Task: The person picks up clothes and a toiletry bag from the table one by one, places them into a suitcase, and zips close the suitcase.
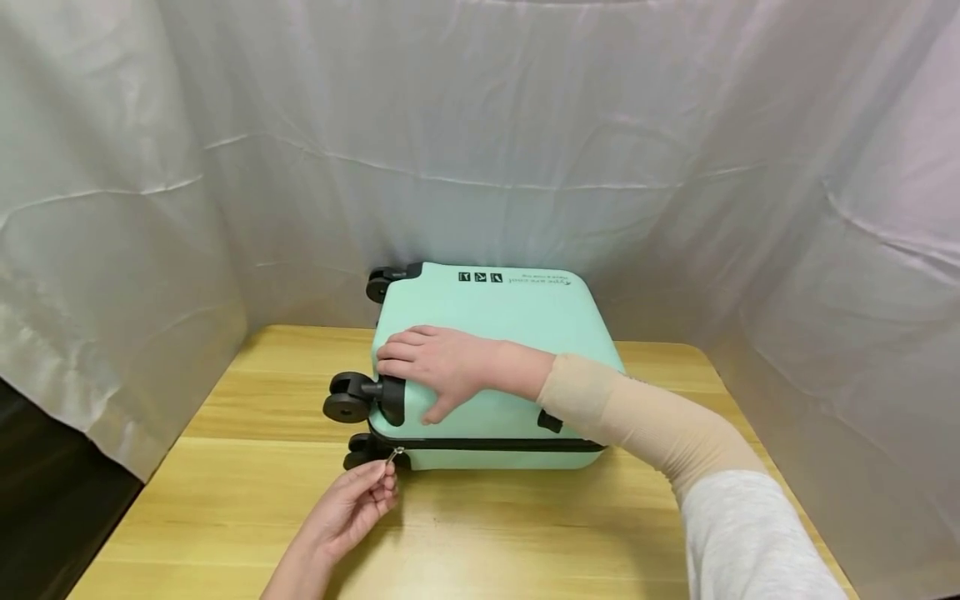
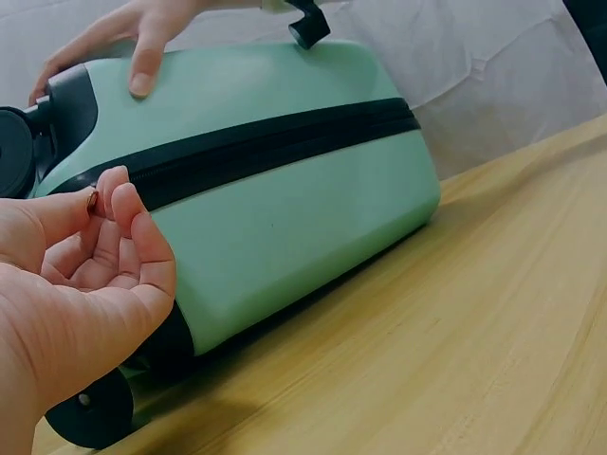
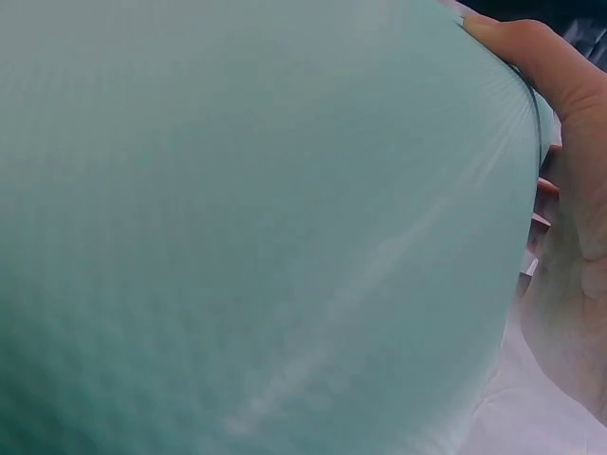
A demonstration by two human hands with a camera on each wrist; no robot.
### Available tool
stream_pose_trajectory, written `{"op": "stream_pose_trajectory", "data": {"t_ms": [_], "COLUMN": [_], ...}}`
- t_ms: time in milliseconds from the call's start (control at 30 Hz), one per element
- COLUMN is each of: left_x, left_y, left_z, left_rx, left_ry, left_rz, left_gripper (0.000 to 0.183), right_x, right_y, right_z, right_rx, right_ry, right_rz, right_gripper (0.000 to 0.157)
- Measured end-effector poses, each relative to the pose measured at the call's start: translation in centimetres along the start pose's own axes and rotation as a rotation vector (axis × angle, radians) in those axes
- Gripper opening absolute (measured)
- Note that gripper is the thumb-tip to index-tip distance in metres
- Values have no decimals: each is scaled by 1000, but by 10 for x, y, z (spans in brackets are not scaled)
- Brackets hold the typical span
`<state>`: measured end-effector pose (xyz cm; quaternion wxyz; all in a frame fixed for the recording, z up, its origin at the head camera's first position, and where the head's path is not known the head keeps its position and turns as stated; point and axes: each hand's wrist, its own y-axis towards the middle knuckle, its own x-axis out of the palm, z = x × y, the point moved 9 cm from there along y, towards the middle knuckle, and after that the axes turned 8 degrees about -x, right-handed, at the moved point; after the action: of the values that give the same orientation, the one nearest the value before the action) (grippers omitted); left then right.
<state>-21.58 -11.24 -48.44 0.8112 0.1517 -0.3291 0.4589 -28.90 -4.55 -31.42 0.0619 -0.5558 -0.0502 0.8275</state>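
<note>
A mint-green suitcase (image 1: 517, 325) lies on its side, its black zipper (image 1: 495, 444) running along the near edge. At the wheel end of that edge my left hand (image 1: 348, 508) pinches the small metal zipper pull (image 1: 396, 453) between thumb and fingers. In the left wrist view the pull (image 2: 92, 201) barely shows past the thumb. My right hand (image 1: 442, 362) rests flat on the upper face, fingers spread toward the wheel-end corner and thumb pointing to the near edge. The right wrist view is mostly filled by the green shell (image 3: 285, 227), with the hand (image 3: 569, 123) along its edge.
Black caster wheels (image 1: 348, 397) stick out from the suitcase's left end. A black fitting (image 1: 550, 422) sits on the shell under my right forearm. The wooden table (image 1: 225, 492) carries the suitcase, and pale curtains (image 1: 480, 150) hang behind and at both sides.
</note>
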Motion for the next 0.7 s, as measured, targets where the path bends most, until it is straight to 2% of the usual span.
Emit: {"op": "stream_pose_trajectory", "data": {"t_ms": [167,533,700], "left_x": [1,-7,-9], "left_y": [0,-3,-2], "left_z": [0,9,12], "left_rx": [2,9,15], "left_ry": [-32,-143,-99], "left_rz": [-23,-16,31], "left_gripper": [47,47,45], "right_x": [1,-1,0], "right_y": [-3,-11,-9], "right_z": [0,2,3], "right_rx": [13,31,45], "right_ry": [-18,0,29], "right_rz": [-9,-15,-14], "right_gripper": [96,93,92]}}
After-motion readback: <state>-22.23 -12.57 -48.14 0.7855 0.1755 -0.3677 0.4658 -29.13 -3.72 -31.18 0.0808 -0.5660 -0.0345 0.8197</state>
